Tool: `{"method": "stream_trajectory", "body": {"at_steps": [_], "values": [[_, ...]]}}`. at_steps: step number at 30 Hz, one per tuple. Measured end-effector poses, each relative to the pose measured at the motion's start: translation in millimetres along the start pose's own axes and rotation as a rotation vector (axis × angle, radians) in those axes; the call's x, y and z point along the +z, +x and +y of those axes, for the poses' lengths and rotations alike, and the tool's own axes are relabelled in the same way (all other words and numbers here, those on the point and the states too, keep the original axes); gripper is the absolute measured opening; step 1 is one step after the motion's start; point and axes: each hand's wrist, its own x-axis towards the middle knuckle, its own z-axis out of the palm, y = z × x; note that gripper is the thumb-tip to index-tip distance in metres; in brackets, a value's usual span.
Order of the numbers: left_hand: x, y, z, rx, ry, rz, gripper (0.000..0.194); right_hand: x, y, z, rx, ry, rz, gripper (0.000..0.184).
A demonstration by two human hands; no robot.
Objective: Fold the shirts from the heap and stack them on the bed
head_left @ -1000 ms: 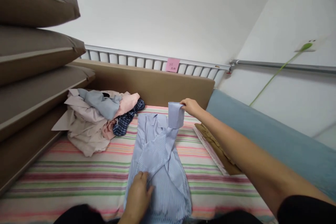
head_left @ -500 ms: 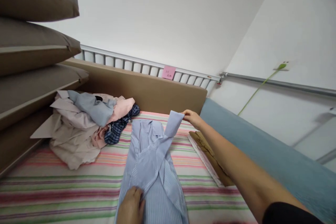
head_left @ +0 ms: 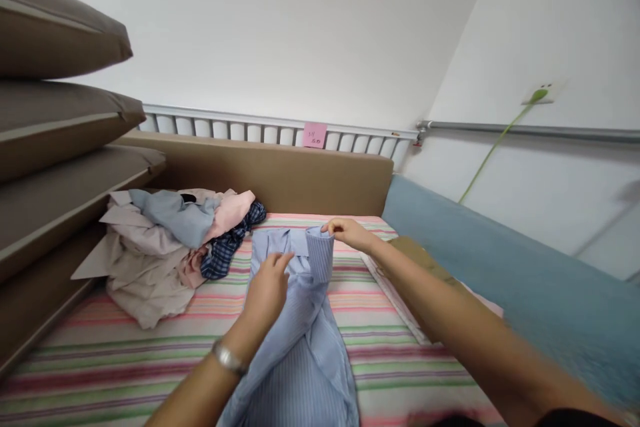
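Note:
A light blue striped shirt (head_left: 300, 373) lies lengthwise in front of me, its sides folded inward and its collar at the far end. One sleeve crosses the shirt and turns back up toward the collar. My right hand (head_left: 350, 233) pinches the cuff of this sleeve (head_left: 320, 257) at the shirt's far right corner. Over the middle of the shirt, just below the collar, is my left hand (head_left: 270, 287), with index finger and thumb apart and nothing visible between them. A silver watch is on my left wrist.
Rumpled clothes (head_left: 160, 247) are heaped at the left, beside stacked brown cushions (head_left: 65, 120). Folded garments (head_left: 420, 260) lie on the right, partly behind my right forearm. Beneath everything is a striped sheet (head_left: 140, 360). A brown board (head_left: 280, 177) and a blue padded side (head_left: 475, 247) border it.
My right hand has moved left, bringing the sleeve end down beside the collar. My left hand has left the lower shirt and moved up toward the collar.

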Motion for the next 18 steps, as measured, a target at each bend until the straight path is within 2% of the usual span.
{"method": "stream_trajectory", "body": {"at_steps": [3, 7, 11, 14, 18], "values": [[-11.0, 59, 18, 0.208, 0.121, -0.006, 0.05, 8, -7, -3, -0.051, -0.016, -0.042, 0.007], [-6.8, 104, 23, 0.337, 0.199, -0.175, 0.026, 4, -16, -3, -0.08, -0.111, -0.035, 0.013], [-7.0, 119, 31, 0.39, 0.19, -0.219, 0.022, -4, -25, -12, -0.045, -0.288, 0.1, 0.019], [-9.3, 121, 45, 0.423, 0.189, -0.222, 0.024, -1, -33, -28, -0.08, -0.375, 0.191, 0.02], [-10.0, 122, 62, 0.462, 0.172, -0.226, 0.025, 10, -39, -40, -0.089, -0.433, 0.164, 0.022]]}}
